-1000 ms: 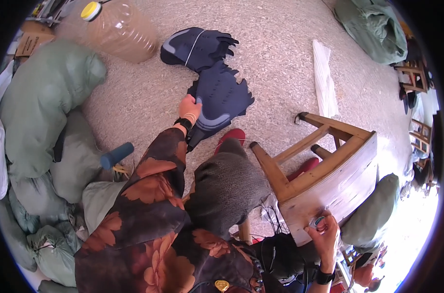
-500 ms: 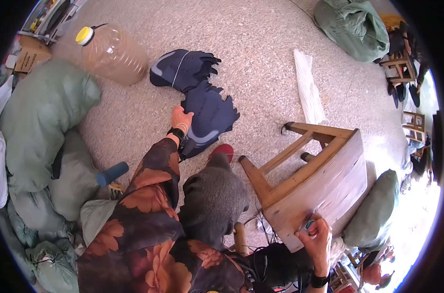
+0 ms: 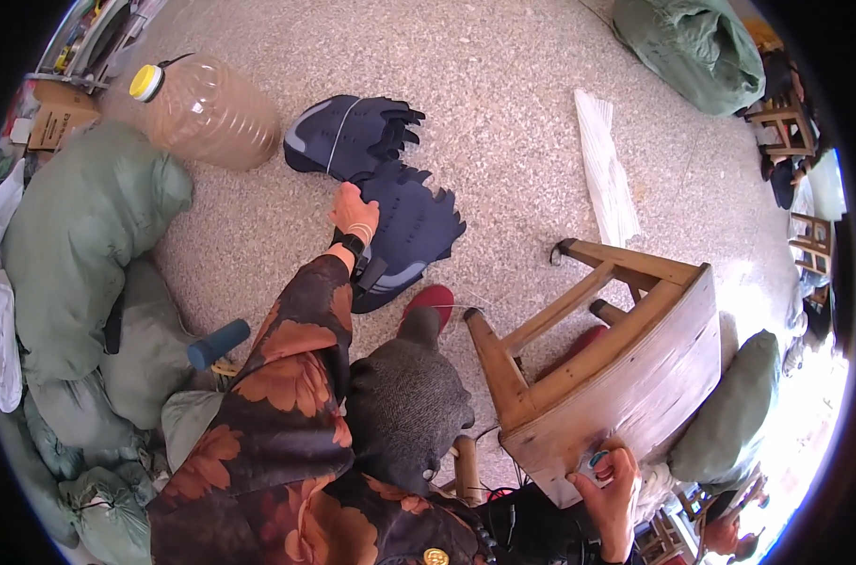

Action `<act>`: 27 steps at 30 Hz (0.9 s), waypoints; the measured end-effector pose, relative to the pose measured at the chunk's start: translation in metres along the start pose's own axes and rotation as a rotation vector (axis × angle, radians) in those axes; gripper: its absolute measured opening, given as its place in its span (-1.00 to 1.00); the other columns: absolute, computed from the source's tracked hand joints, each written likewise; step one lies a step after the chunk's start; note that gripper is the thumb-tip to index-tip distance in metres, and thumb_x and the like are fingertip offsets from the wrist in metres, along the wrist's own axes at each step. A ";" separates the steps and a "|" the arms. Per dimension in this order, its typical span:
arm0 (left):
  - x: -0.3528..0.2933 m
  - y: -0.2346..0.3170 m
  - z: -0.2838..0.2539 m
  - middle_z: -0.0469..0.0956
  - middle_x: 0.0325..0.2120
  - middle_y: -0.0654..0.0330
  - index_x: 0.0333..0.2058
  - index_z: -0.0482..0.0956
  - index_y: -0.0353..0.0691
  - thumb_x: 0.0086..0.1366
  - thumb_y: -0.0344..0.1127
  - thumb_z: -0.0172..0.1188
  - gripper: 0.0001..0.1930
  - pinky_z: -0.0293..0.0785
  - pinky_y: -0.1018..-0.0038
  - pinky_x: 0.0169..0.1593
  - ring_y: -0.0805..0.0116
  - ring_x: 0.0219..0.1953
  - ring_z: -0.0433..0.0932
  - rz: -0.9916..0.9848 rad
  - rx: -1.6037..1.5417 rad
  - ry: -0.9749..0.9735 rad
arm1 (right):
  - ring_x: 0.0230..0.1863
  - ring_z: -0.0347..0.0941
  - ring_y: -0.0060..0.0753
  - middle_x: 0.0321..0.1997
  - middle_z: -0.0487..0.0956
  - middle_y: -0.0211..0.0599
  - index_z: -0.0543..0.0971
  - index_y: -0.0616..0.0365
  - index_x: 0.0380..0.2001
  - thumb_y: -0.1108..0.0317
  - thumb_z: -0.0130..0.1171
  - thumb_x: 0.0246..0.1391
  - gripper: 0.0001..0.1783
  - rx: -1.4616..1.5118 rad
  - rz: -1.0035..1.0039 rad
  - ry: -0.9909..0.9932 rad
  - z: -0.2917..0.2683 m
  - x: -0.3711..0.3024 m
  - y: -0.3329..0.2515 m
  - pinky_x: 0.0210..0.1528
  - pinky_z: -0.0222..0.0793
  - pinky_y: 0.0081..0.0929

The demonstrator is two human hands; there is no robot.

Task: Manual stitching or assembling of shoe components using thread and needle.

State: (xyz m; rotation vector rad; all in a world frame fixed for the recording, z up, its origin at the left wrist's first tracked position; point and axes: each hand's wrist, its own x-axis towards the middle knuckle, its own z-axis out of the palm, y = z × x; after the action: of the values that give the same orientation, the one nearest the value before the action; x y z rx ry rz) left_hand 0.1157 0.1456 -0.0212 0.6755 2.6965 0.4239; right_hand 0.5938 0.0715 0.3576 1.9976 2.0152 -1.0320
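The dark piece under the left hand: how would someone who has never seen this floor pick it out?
Start at the big clear plastic jug with the yellow cap, lying on the speckled floor. Two dark navy stacks lie right of it. The left hand rests on the nearer stack, the one with a jagged, toothed edge, closest to the tipped wooden stool.

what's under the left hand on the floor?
The left hand rests on a stack of dark navy cut pieces with jagged edges, lying on the speckled floor. A second similar stack lies just beyond. How many layers, and whatever lies beneath them, is hidden.
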 end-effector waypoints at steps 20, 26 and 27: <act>-0.151 0.187 -0.292 0.41 -0.63 0.11 -0.40 0.47 -0.40 0.31 -0.13 0.21 -0.63 0.34 0.40 -0.41 0.44 -0.54 0.31 1.188 -0.388 -0.442 | -0.33 0.44 -0.66 -0.37 0.56 -0.44 0.55 0.25 -0.24 0.39 0.23 0.17 -0.84 0.363 -0.140 0.175 -0.002 -0.050 0.073 -0.25 0.40 -0.61; -0.288 0.256 -0.298 0.51 -0.65 0.07 -0.42 0.53 -0.41 0.18 -0.26 0.14 -0.74 0.44 0.36 -0.45 0.37 -0.58 0.52 1.319 -0.486 -0.691 | -0.31 0.44 -0.64 -0.37 0.56 -0.46 0.56 0.24 -0.25 0.40 0.21 0.16 -0.85 0.458 -0.140 0.228 0.000 -0.129 0.084 -0.23 0.40 -0.60; -0.308 0.263 -0.276 0.51 -0.65 0.30 -0.33 0.57 -0.35 0.24 -0.29 0.13 -0.79 0.43 0.49 -0.62 0.53 -0.68 0.49 1.384 -0.508 -0.762 | -0.36 0.41 -0.65 -0.42 0.53 -0.47 0.55 0.24 -0.27 0.41 0.22 0.15 -0.86 0.469 -0.144 0.246 0.005 -0.139 0.090 -0.30 0.37 -0.59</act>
State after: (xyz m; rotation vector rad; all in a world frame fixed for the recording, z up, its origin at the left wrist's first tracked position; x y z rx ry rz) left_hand 0.3724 0.1582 0.3962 1.9167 1.0241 0.8488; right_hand 0.6918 -0.0576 0.3940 2.3281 2.2293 -1.4698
